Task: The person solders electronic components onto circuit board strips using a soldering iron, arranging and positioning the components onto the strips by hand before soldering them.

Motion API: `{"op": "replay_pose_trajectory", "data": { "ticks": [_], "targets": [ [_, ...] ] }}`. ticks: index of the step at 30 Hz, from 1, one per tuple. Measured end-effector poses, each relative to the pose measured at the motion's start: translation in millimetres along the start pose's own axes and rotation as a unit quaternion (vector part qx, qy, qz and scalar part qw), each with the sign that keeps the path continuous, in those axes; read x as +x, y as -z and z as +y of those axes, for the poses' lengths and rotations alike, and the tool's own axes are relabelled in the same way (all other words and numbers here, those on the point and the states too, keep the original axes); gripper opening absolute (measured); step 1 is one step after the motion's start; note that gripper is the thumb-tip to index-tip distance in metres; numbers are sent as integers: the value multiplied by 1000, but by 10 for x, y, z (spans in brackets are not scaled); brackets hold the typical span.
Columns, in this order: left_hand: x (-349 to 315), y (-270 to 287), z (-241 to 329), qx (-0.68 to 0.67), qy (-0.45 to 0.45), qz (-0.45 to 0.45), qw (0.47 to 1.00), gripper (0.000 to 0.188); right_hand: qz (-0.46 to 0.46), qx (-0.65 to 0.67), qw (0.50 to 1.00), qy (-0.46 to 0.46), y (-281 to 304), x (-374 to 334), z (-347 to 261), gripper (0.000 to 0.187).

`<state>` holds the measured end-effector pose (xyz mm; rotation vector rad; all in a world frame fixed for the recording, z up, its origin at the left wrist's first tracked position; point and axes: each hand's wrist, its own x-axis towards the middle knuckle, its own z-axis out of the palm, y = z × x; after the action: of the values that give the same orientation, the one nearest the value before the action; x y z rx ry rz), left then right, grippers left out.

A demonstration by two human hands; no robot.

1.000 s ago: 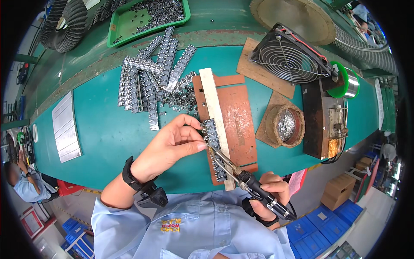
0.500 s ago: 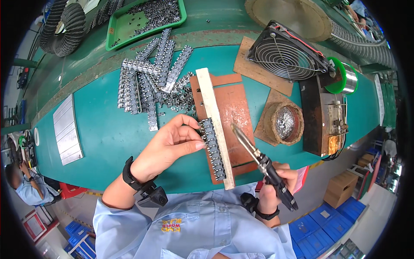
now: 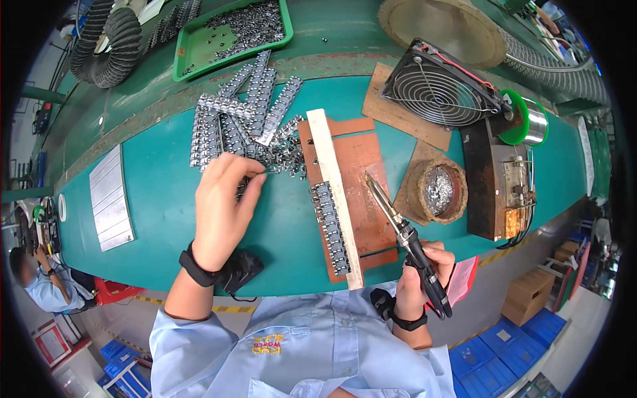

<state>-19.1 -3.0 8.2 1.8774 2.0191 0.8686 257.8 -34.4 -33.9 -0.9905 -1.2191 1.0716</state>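
Observation:
My right hand (image 3: 424, 272) grips a black-handled soldering iron (image 3: 419, 259), its metal tip pointing up over a reddish-brown board (image 3: 361, 159). My left hand (image 3: 225, 202) reaches to the near edge of a heap of small shiny metal parts (image 3: 285, 149). Thumb and forefinger come together there; whatever is between them is too small to make out. On the board lies a pale straight bar (image 3: 332, 179), with a strip of small circuit boards (image 3: 330, 229) bearing metal parts along its left side. Several similar strips (image 3: 262, 99) are stacked beyond my left hand.
A green tray (image 3: 199, 43) of metal parts stands at the back. To the right are a fan (image 3: 438, 89), a round pot (image 3: 415, 192) with silvery bits, a solder spool (image 3: 534, 123) and a dark box (image 3: 481, 179). A grooved metal plate (image 3: 109, 199) lies left.
My left hand has left the strip beside the bar and moved left and away to the heap of metal parts. The soldering iron has shifted slightly, its tip a little farther up the board.

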Motion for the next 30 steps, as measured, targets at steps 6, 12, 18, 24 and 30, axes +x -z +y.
{"op": "replay_pose_trajectory", "data": {
  "ticks": [6,12,18,24,30],
  "targets": [
    [26,-86,47,86,-67,-1,994,14,2,1,1000,12,-22,5,-4,39],
    [25,-127,57,73,-73,6,995,12,-6,-1,1000,21,-34,16,-2,38],
    [-108,6,183,-179,53,-142,972,13,-6,-10,1000,23,-9,22,-13,38],
    [-227,-116,236,-534,234,-262,769,25,-24,-21,999,32,-8,44,-1,38],
    [-230,-181,211,-572,254,-284,727,30,6,-47,999,5,-50,24,-15,40]
  ]
}}
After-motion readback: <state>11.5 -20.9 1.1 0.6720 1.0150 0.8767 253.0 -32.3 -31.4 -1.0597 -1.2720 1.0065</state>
